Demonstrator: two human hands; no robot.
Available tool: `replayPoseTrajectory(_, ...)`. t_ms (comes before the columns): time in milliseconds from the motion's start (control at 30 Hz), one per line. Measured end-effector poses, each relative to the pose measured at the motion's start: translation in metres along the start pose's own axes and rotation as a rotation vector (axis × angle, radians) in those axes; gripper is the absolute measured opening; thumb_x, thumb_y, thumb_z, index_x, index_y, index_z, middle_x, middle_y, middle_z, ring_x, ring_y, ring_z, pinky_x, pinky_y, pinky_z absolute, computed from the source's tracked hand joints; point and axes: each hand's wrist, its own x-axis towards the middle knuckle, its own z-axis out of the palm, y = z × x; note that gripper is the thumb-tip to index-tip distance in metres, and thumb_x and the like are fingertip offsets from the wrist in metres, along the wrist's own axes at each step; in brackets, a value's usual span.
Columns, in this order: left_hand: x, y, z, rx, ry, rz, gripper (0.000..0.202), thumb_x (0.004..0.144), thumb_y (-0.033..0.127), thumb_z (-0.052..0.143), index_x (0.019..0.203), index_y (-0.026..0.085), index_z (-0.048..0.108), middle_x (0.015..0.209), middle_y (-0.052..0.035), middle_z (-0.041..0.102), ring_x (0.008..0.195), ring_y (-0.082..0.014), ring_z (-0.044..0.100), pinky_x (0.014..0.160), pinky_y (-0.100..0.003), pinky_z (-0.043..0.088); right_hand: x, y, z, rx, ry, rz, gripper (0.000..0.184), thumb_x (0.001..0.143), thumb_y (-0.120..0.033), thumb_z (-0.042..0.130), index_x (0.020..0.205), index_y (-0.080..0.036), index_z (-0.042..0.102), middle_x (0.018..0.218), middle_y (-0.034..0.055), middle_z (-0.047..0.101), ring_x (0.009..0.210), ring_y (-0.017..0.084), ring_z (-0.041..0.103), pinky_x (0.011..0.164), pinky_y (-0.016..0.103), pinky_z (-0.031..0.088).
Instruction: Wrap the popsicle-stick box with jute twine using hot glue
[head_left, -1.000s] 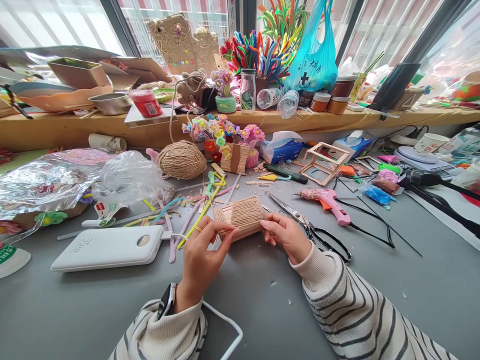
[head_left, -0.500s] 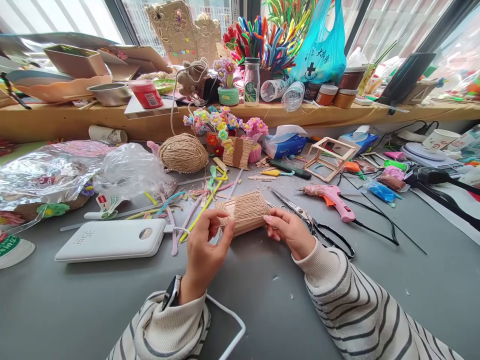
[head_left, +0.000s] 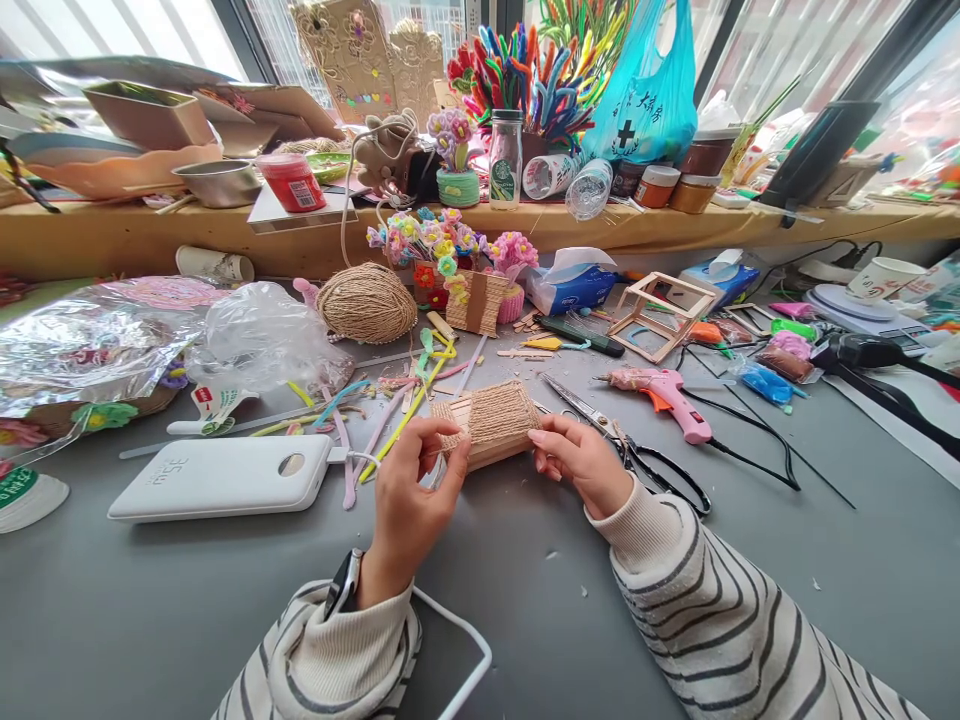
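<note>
Between my hands is a small wooden-stick box (head_left: 501, 420), its top mostly covered with rows of twine and a bare strip of pale wood showing toward the left. My left hand (head_left: 416, 490) pinches the box's left end, thumb and forefinger near the twine there. At the right end, my right hand (head_left: 577, 455) grips the corner between thumb and curled fingers. Scissors (head_left: 622, 435) with black handles lie just beyond my right hand. A pink glue gun (head_left: 664, 395) rests farther right. The ball of twine (head_left: 367, 303) sits behind, to the left.
A white power bank (head_left: 225, 475) with a cable (head_left: 469, 640) lies left of my left hand. Pipe cleaners (head_left: 409, 405) are strewn behind it. An open stick frame (head_left: 660, 315), tissue packs (head_left: 574, 280) and a flower pot stand farther back, below a crowded ledge (head_left: 285, 240).
The camera view shifts very slightly. Both hands and the box stay in nearly the same place.
</note>
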Motion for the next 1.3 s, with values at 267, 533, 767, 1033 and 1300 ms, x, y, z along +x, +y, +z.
replayPoseTrajectory(267,0.0013,0.0012,-0.0006,0.026,0.011,0.024,0.012,0.076,0.020,0.057,0.087,0.021,0.051,0.057,0.0081,0.033,0.048,-0.0065,0.031,0.048,-0.018,0.031,-0.0016,-0.0010,0.0011,-0.011,0.006,-0.004,0.028,0.061,-0.039,0.063,0.074,-0.015,0.057,0.045,-0.0052,0.051,0.040,0.006,0.038,0.043,0.022,0.025)
replayPoseTrajectory(533,0.0023,0.0033,0.0001,0.045,0.010,-0.026,0.017,0.074,0.023,0.059,0.088,0.021,0.050,0.057,0.0080,0.032,0.049,-0.0072,0.031,0.048,-0.019,0.030,-0.0024,-0.0026,0.0016,-0.022,0.011,-0.008,0.028,0.061,-0.040,0.063,0.073,-0.016,0.057,0.046,-0.0049,0.050,0.041,0.007,0.038,0.043,0.023,0.026)
replayPoseTrajectory(767,0.0015,0.0023,0.0012,0.005,-0.001,-0.103,0.027,0.072,0.025,0.061,0.094,0.020,0.047,0.059,0.0082,0.031,0.050,-0.0071,0.031,0.048,-0.019,0.030,-0.0022,-0.0030,0.0012,-0.028,0.007,-0.005,0.029,0.061,-0.041,0.063,0.074,-0.016,0.056,0.046,-0.0049,0.050,0.043,0.007,0.039,0.044,0.023,0.027)
replayPoseTrajectory(1033,-0.0004,0.0030,0.0031,-0.131,0.010,-0.189,0.039,0.072,0.025,0.061,0.105,0.021,0.040,0.067,0.0063,0.033,0.055,-0.0075,0.034,0.050,-0.018,0.034,-0.0018,-0.0029,0.0011,-0.032,0.008,0.004,0.029,0.060,-0.041,0.064,0.074,-0.016,0.056,0.046,-0.0047,0.049,0.042,0.007,0.039,0.044,0.023,0.026)
replayPoseTrajectory(1300,0.0010,0.0010,0.0035,-0.150,-0.056,-0.337,0.039,0.076,0.035,0.055,0.110,0.020,0.040,0.068,0.0054,0.030,0.058,-0.0095,0.036,0.055,-0.022,0.034,-0.0028,-0.0043,0.0018,-0.039,0.015,-0.001,0.029,0.060,-0.041,0.064,0.073,-0.016,0.057,0.046,-0.0045,0.050,0.043,0.007,0.041,0.044,0.023,0.029)
